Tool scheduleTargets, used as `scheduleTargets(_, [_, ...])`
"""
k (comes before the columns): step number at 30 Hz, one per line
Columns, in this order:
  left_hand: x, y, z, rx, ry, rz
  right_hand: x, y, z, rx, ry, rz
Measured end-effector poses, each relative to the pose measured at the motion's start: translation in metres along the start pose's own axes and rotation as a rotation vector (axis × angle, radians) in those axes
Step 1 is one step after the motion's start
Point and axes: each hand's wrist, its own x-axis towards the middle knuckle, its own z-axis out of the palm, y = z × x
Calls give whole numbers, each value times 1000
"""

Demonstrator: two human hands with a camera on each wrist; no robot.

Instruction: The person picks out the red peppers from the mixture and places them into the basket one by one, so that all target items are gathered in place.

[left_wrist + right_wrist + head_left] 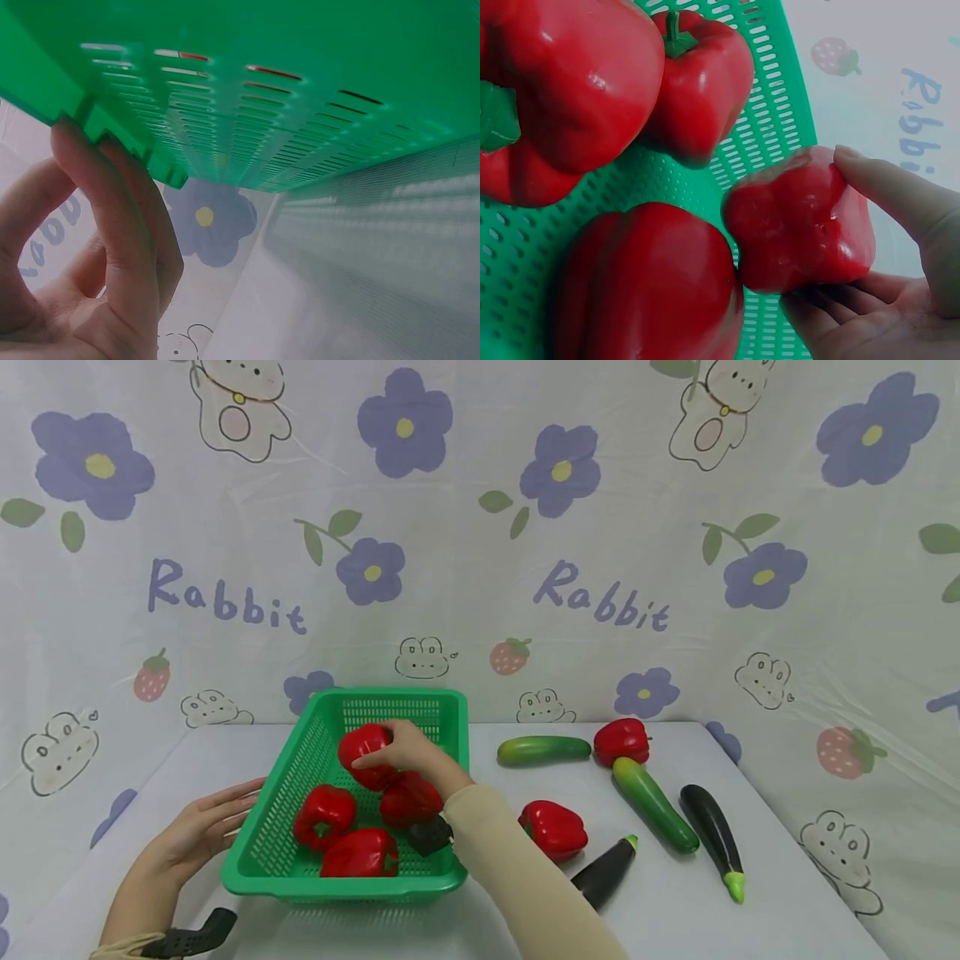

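A green plastic basket (352, 887) stands on the table with several red bell peppers inside. My right hand (411, 752) reaches into it and grips one red bell pepper (363, 748) near the back; in the right wrist view the thumb lies on one side of that pepper (802, 225) and the fingers on the other. Below it lie other peppers, one at the left (324, 817) and one at the front (360, 853). My left hand (197, 831) is at the basket's left side, its fairly straight fingertips touching the underside of the rim in the left wrist view.
Right of the basket lie a cucumber (543, 750), another cucumber (656, 806), a red bell pepper (622, 742), a nearer red bell pepper (553, 831), an eggplant (606, 872) and a second eggplant (712, 831). A printed cloth (480, 543) hangs behind the table.
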Motion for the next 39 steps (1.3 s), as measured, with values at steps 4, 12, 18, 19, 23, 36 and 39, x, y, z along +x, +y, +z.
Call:
scheduleTargets(4, [-1,-1,-1,3,3,-4,1,-2,4,3,-1,4])
scheduleTargets(12, [-1,0,-1,1,11,-15,6,-1,13,9,7,-19])
scheduleTargets(18, [0,1,0,8,16,-19,7,1,19,7,14,-10])
scheduleTargets(19, [0,1,0,8,17,-19,7,2,20,8,13,-7])
scheduleTargets(23, [0,1,0,3,16,-20,7,4,22,13,8,-1])
scheduleTargets(36, [-1,2,0,-2,12,-22,10,9,28,-86,3,-9])
scheduleTargets(39, [-1,1,0,-2,9,-20,11,9,28,-96,3,-6])
